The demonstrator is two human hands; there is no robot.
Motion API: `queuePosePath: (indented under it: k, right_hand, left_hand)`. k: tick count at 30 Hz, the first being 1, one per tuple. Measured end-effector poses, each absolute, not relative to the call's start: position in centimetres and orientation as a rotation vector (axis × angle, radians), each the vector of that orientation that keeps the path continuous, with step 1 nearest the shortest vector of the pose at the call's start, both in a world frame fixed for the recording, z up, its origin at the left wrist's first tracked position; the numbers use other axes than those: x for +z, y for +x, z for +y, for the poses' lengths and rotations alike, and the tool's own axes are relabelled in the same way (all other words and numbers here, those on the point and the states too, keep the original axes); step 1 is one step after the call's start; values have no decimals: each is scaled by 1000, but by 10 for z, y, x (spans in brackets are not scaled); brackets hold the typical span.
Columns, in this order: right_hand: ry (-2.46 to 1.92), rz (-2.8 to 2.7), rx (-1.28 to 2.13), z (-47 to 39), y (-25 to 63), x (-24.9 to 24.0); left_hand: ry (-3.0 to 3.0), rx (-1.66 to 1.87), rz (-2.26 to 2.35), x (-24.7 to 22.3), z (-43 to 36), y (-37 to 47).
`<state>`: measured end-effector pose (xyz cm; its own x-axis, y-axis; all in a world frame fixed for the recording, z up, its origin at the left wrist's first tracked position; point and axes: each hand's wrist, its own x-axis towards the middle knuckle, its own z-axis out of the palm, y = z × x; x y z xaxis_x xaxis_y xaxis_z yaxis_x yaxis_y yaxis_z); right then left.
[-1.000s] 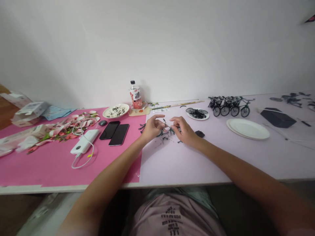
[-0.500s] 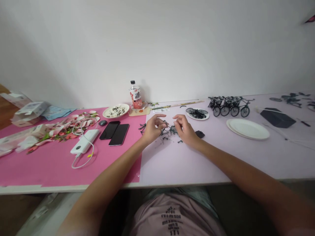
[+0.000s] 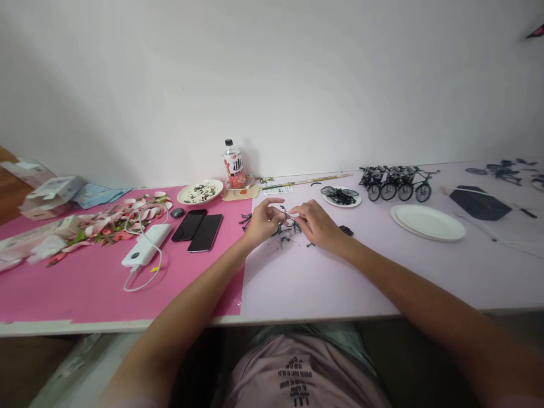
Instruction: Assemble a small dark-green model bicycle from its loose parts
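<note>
My left hand is closed in a pinch on a small dark model bicycle part, its index finger stretched out above. Opposite it, my right hand has thumb and index fingertips pressed together beside that part; whether they grip it is too small to tell. Loose dark bicycle parts lie on the table below and between both hands. More dark pieces show left of my left hand. A black piece lies just right of my right hand, partly covered by it.
Behind my right hand stands a white plate of dark wheels and parts. Assembled model bicycles stand in a row, with stacked white plates in front. Leftward are two phones, a power bank and a bottle.
My right hand has moved left, bringing its fingertips together close to my left fingertips. My left hand has stayed nearly in place.
</note>
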<state>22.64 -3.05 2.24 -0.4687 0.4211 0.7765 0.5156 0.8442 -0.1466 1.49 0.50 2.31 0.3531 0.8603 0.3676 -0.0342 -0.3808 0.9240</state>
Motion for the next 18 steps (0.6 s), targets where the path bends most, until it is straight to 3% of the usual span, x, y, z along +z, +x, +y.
queuePosePath:
  k: [10, 18]
  right_hand:
    - [-1025, -1871, 309, -36, 222, 14]
    - [-864, -1906, 141, -30, 219, 10]
  left_hand:
    - [1703, 1215, 725, 17, 7, 16]
    - [1659, 1207, 743, 19, 7, 15]
